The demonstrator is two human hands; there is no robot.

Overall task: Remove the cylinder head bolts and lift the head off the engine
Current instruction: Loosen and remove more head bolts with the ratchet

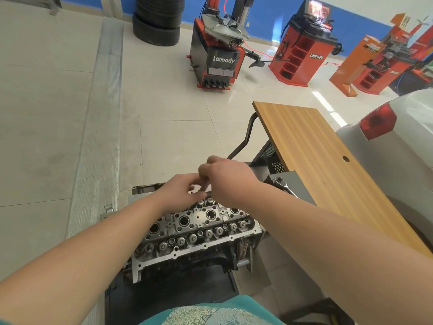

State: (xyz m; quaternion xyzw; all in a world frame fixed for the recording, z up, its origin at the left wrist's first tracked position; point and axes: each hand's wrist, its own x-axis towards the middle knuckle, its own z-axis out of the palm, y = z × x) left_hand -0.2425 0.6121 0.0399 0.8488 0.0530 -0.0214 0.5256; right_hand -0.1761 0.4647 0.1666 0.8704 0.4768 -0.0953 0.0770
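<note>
The bare aluminium cylinder head sits on the engine block in front of me, its valve springs and spark plug wells exposed. Both my hands meet above its far edge. My right hand has its fingers curled around a thin dark upright piece, apparently a bolt or tool shank, mostly hidden. My left hand reaches in from the left, and its curled fingertips touch the same spot. What the fingers pinch is too hidden to name with certainty.
A ratchet wrench lies on a grey metal stand to the right. A wooden-topped table runs along the right side, with a white car's rear beyond it. Tyre machines and stacked tyres stand across the tiled floor.
</note>
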